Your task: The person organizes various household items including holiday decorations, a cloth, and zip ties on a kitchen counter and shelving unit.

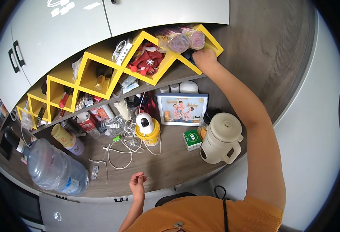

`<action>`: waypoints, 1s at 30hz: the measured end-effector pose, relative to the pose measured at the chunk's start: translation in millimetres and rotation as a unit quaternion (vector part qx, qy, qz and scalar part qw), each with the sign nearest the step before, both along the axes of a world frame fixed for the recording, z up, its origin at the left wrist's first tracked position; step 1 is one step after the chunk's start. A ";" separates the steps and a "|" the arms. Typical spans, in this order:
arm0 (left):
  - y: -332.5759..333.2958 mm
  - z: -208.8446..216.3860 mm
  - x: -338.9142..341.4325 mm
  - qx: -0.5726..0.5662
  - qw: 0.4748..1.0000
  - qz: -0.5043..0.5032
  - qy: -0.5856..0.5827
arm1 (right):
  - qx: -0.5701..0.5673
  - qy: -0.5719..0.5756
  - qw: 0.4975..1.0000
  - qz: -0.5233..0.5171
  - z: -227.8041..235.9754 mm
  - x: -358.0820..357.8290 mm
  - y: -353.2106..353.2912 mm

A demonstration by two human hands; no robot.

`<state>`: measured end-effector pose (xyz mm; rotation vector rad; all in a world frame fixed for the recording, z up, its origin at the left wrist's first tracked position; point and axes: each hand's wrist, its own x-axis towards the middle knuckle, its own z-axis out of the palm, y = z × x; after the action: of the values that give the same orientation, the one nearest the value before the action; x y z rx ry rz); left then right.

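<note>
1. Our right hand [204, 58] reaches into the right end of the yellow shelf [211, 40], its fingers bent; whether they are clamped on something, we cannot tell.
2. Our left hand [137, 181] is well apart from it, loosely curled near the front of the table [166, 154]; we see nothing in it.
3. Just beside our right hand, in the lower compartment, lies a dark item [190, 57] – partly hidden.
4. Directly above are two clear-wrapped rolls [187, 40]. If our knuckles push them or the dark item catches their wrapping, they could slide out, we think.
5. Under this, the photo frame [182, 110] stands upright; a falling roll could knock it over.
6. The cream kettle [222, 135] is beside our forearm – a careless elbow, if lowered, could bump it.
</note>
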<state>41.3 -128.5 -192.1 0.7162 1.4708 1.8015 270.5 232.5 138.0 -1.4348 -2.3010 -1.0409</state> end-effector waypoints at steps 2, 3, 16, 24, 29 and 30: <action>3.7 4.9 1.8 0.004 1.000 0.003 0.000 | 0.013 0.000 1.000 -0.007 -3.8 -6.5 23.4; 5.7 8.1 4.2 0.006 1.000 -0.005 0.000 | 0.068 0.028 0.997 0.013 -6.4 1.6 36.8; -15.8 -4.4 -8.9 -0.020 1.000 0.003 -0.022 | -0.014 0.234 0.971 0.039 8.1 32.4 -48.3; -8.7 -0.3 -4.0 -0.019 1.000 0.003 -0.022 | -0.039 0.166 0.985 0.029 -10.7 9.3 0.3; -0.1 -5.3 1.4 -0.009 1.000 -0.018 -0.020 | 0.021 0.089 0.996 -0.019 -18.7 -9.5 47.5; 2.6 -4.2 2.8 -0.009 1.000 -0.016 -0.022 | 0.032 0.071 0.997 -0.023 -18.3 -11.2 49.8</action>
<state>44.1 -125.9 -196.3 0.6821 1.4369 1.7666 259.3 282.4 119.7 -1.4911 -2.1260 -0.9825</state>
